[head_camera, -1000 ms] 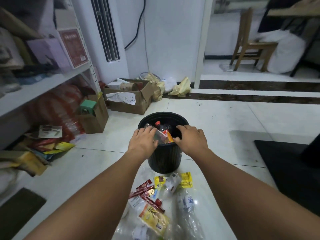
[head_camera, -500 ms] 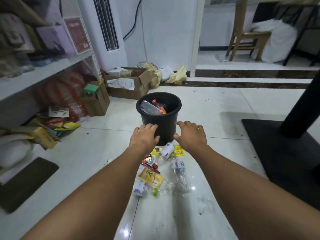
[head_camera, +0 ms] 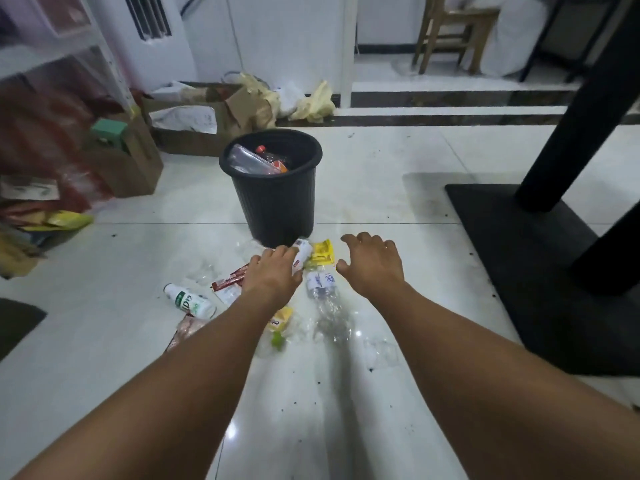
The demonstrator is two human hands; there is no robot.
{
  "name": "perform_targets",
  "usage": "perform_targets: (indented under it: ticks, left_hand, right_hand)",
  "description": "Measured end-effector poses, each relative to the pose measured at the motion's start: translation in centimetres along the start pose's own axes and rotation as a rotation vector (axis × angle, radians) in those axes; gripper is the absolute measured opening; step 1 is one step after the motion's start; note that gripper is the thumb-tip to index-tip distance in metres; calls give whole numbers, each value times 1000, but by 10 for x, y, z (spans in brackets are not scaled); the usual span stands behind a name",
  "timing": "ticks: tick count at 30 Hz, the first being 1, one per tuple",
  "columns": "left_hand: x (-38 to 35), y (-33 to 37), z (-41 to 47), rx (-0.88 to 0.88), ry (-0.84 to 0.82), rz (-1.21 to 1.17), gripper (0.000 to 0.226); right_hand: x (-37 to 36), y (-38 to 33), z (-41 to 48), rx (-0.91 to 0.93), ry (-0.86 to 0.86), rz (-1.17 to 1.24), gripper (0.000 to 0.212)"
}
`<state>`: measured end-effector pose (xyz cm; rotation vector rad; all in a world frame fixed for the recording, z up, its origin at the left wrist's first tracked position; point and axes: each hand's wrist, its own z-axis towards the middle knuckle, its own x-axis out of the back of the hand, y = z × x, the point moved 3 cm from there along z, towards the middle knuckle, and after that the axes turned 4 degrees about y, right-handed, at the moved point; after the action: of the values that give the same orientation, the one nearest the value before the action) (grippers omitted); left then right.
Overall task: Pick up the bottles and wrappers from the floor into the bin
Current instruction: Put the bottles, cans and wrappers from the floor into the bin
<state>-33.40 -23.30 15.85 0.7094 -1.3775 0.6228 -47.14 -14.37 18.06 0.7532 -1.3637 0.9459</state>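
Note:
A black bin [head_camera: 277,202] stands on the white floor with bottles inside it. In front of it lies litter: a small white bottle [head_camera: 302,252], a yellow wrapper [head_camera: 323,252], a clear crushed bottle [head_camera: 325,299], red wrappers [head_camera: 228,280], a white bottle with a green label [head_camera: 190,301] and a yellow packet [head_camera: 280,318]. My left hand [head_camera: 273,275] hovers over the pile, its fingers by the small white bottle, holding nothing. My right hand [head_camera: 372,265] is spread open above the floor to the right of the yellow wrapper.
Cardboard boxes [head_camera: 194,123] and a brown box [head_camera: 128,161] sit behind and left of the bin. A shelf with clutter [head_camera: 41,140] fills the left. A black table base [head_camera: 540,271] and post [head_camera: 571,112] stand at the right. A wooden chair [head_camera: 450,32] is far back.
Both hands have left the bin's rim and come down and back toward the litter on the floor. The view has pulled away from the bin.

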Motion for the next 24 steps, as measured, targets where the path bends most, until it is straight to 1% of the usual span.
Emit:
perform_targets:
  ticks: [3,6,10,13,17,21,24]
  left_hand:
    - [-29,5,-1,-8,-19,26,49]
    - [-60,16,-3,-8,-47,33,51]
    - [-100,28,-7,-49,-66,43,50]
    - [-123,34,-13,-86,-50,68,50]
    - [-157,42,-30,-138,-91,46,50]
    - [-181,33,-39,-133,-99,29,49]
    - [-190,25,-42,-119,-112,22,49]
  right_hand:
    - [-30,4,-7,-34,-19,20,48]
    - [-61,9,-14,-29,-31,1,48]
    - [-98,16,-28,-20,-77,-21,48]
    - [-119,26,-36,-27,-98,-47,49]
    - [-147,38,-52,-42,-159,-68,52]
    - [-170,45,-59,-59,-240,-85,54]
    - [-181,49,-62,-91,-269,-82,56]
